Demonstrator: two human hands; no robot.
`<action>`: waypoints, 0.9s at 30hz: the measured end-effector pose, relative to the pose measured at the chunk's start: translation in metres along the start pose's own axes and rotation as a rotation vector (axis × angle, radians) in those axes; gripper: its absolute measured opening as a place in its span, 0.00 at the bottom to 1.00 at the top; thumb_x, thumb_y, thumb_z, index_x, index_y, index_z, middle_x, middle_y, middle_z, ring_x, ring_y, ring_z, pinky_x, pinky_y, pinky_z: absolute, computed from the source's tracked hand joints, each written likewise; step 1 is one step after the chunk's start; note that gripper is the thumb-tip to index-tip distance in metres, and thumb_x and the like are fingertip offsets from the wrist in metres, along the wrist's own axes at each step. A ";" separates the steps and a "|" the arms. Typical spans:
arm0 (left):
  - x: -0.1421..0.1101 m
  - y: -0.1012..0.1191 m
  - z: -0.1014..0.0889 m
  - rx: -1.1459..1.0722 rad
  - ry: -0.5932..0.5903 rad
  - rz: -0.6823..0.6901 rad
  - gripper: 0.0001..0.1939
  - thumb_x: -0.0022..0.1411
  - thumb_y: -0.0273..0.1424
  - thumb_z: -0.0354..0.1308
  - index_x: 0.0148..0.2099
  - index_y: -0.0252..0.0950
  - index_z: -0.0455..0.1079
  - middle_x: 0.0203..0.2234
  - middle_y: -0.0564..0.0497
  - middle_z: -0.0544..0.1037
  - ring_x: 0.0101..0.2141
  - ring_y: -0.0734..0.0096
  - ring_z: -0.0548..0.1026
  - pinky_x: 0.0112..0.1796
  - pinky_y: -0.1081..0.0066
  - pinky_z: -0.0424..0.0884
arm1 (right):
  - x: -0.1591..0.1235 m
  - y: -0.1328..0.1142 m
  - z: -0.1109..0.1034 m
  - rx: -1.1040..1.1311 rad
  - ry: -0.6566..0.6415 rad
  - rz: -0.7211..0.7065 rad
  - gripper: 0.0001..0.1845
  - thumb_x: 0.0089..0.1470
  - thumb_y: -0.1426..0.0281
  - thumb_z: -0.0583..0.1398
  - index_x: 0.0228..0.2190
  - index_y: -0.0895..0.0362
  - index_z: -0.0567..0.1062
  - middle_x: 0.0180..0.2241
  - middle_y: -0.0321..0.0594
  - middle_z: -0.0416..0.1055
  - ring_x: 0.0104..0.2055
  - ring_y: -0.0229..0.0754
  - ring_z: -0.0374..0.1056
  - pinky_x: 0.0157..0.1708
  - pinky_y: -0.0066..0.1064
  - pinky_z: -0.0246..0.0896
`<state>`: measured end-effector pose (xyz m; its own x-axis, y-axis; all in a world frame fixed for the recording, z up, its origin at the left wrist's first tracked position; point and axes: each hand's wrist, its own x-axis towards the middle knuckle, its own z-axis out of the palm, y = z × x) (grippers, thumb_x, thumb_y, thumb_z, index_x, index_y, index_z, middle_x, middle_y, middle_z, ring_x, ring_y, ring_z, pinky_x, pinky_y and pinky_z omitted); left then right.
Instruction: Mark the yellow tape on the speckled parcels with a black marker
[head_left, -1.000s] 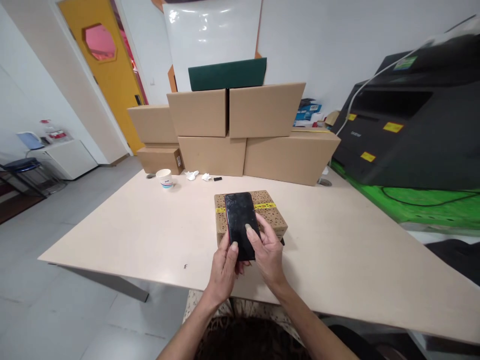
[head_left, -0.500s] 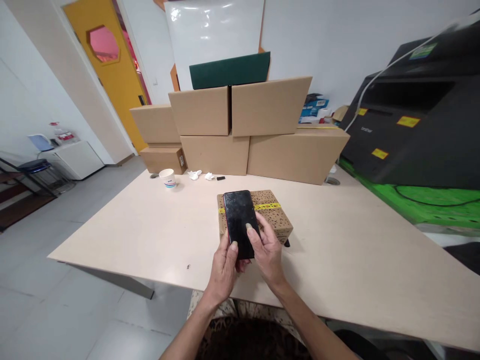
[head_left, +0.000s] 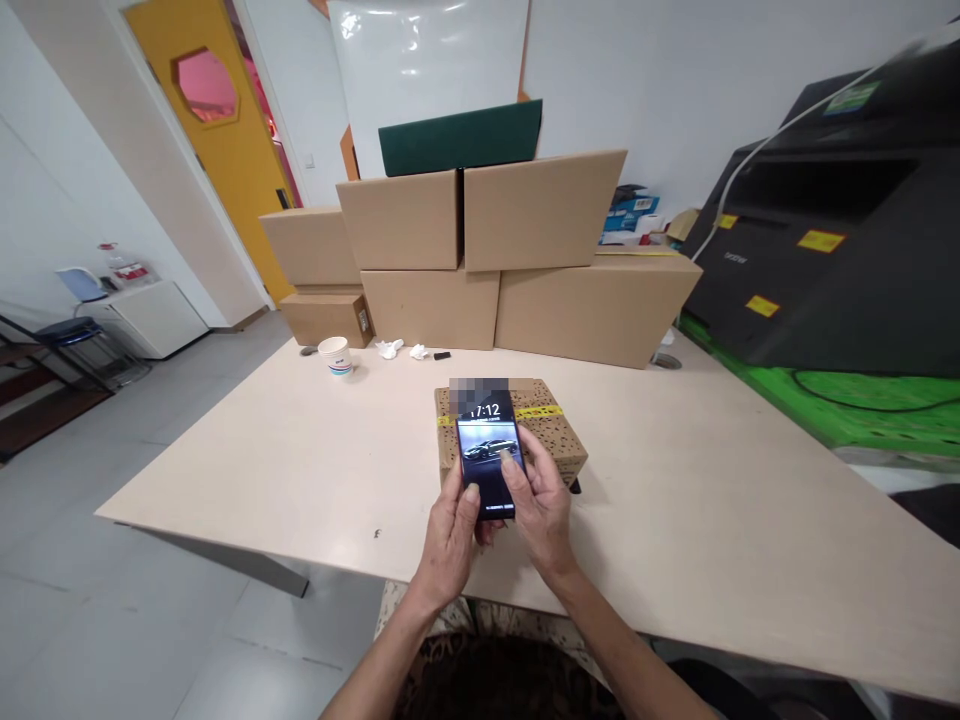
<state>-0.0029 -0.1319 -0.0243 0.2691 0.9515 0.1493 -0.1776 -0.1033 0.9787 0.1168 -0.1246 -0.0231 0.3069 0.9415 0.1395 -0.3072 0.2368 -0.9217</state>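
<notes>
Phone (head_left: 486,478) edged right — lit | partly hides speckled box (head_left: 553,442) | cup (head_left: 336,357) well apart

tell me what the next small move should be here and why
Probably the right hand should swipe its thumb up the smartphone: the screen is lit with a clock above a car picture, which looks like a lock screen, and that thumb is over the display while the left hand holds the lower left edge.
</notes>
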 end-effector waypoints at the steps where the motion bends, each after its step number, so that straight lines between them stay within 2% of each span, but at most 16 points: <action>1: 0.000 0.001 0.001 0.012 -0.020 -0.004 0.33 0.73 0.46 0.50 0.72 0.34 0.54 0.28 0.51 0.74 0.25 0.72 0.68 0.27 0.72 0.68 | -0.001 0.000 -0.002 0.009 0.029 -0.021 0.35 0.56 0.54 0.65 0.60 0.57 0.68 0.41 0.46 0.81 0.22 0.38 0.71 0.17 0.28 0.67; 4: 0.000 0.004 0.002 0.062 -0.082 0.002 0.35 0.72 0.47 0.51 0.73 0.35 0.53 0.29 0.51 0.74 0.27 0.72 0.69 0.31 0.70 0.70 | -0.001 -0.001 -0.013 0.019 0.159 -0.135 0.33 0.55 0.56 0.67 0.57 0.58 0.71 0.46 0.49 0.80 0.37 0.45 0.78 0.33 0.35 0.76; 6: -0.002 0.004 0.002 0.081 -0.117 0.026 0.36 0.72 0.48 0.50 0.74 0.36 0.51 0.30 0.50 0.75 0.28 0.72 0.71 0.34 0.69 0.72 | 0.002 -0.005 -0.026 0.003 0.271 -0.208 0.33 0.54 0.57 0.68 0.57 0.58 0.71 0.49 0.50 0.78 0.43 0.48 0.78 0.42 0.40 0.76; 9: -0.007 -0.001 -0.004 0.078 -0.109 0.047 0.36 0.72 0.48 0.51 0.74 0.38 0.50 0.34 0.48 0.78 0.29 0.73 0.72 0.35 0.69 0.72 | 0.014 -0.016 -0.055 -0.047 0.453 -0.276 0.36 0.52 0.55 0.69 0.58 0.58 0.71 0.40 0.45 0.79 0.36 0.44 0.77 0.40 0.40 0.75; 12: -0.012 -0.007 -0.014 0.081 -0.028 0.032 0.35 0.72 0.46 0.53 0.73 0.38 0.52 0.33 0.50 0.78 0.29 0.74 0.71 0.36 0.70 0.72 | 0.031 -0.024 -0.094 -0.163 0.597 -0.340 0.37 0.50 0.53 0.69 0.56 0.59 0.72 0.37 0.43 0.78 0.32 0.41 0.75 0.38 0.37 0.74; 14: -0.014 -0.009 -0.020 0.088 0.037 0.026 0.34 0.71 0.45 0.54 0.72 0.36 0.54 0.33 0.51 0.78 0.29 0.74 0.72 0.37 0.71 0.72 | 0.043 -0.024 -0.122 -0.221 0.630 -0.316 0.39 0.48 0.50 0.69 0.55 0.59 0.72 0.35 0.42 0.78 0.31 0.42 0.75 0.35 0.36 0.74; 16: -0.015 -0.011 -0.025 0.089 0.090 0.033 0.33 0.71 0.45 0.55 0.71 0.36 0.55 0.32 0.51 0.78 0.30 0.73 0.72 0.37 0.71 0.72 | 0.056 -0.019 -0.148 -0.269 0.617 -0.229 0.41 0.44 0.48 0.70 0.54 0.58 0.72 0.33 0.42 0.78 0.30 0.43 0.74 0.31 0.35 0.73; 19: -0.016 -0.013 -0.030 0.070 0.131 0.048 0.33 0.70 0.44 0.57 0.70 0.36 0.57 0.32 0.52 0.77 0.29 0.74 0.72 0.36 0.71 0.72 | 0.074 -0.006 -0.178 -0.335 0.621 -0.137 0.39 0.39 0.49 0.71 0.49 0.57 0.73 0.31 0.40 0.77 0.30 0.44 0.74 0.29 0.36 0.72; 23: -0.017 -0.013 -0.032 0.060 0.162 0.057 0.31 0.69 0.44 0.59 0.68 0.37 0.60 0.31 0.52 0.78 0.29 0.74 0.73 0.36 0.71 0.72 | 0.097 0.010 -0.202 -0.333 0.598 -0.010 0.38 0.34 0.52 0.71 0.46 0.58 0.72 0.29 0.38 0.75 0.29 0.43 0.72 0.31 0.37 0.71; 27: -0.018 -0.010 -0.033 0.057 0.181 0.061 0.30 0.68 0.43 0.59 0.67 0.37 0.62 0.31 0.51 0.78 0.29 0.74 0.72 0.35 0.71 0.72 | 0.115 0.017 -0.217 -0.527 0.561 0.043 0.36 0.41 0.52 0.67 0.49 0.59 0.71 0.30 0.39 0.75 0.29 0.44 0.72 0.32 0.39 0.70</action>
<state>-0.0372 -0.1388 -0.0414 0.0836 0.9791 0.1856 -0.1330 -0.1736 0.9758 0.3427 -0.0643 -0.1016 0.7587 0.6510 0.0247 0.0974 -0.0760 -0.9923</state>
